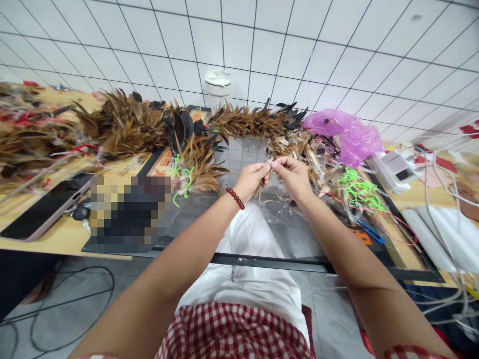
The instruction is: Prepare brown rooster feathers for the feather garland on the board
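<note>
Up close, my left hand and right hand meet above the glass-topped bench, fingers pressed together, pinching a small feather tuft between them. I read its long axis as roughly vertical, brown tips hanging down toward me. Strung feather bundles lie just behind; a green cord lies to the right.

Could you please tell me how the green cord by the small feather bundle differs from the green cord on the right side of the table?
The green cord by the feather bundle is a few short loose loops, lying at the left hand's side. The tangled green cord is a larger, denser heap, lying to the right of the right hand among red string. Both are bright neon green, and neither hand touches them.
</note>
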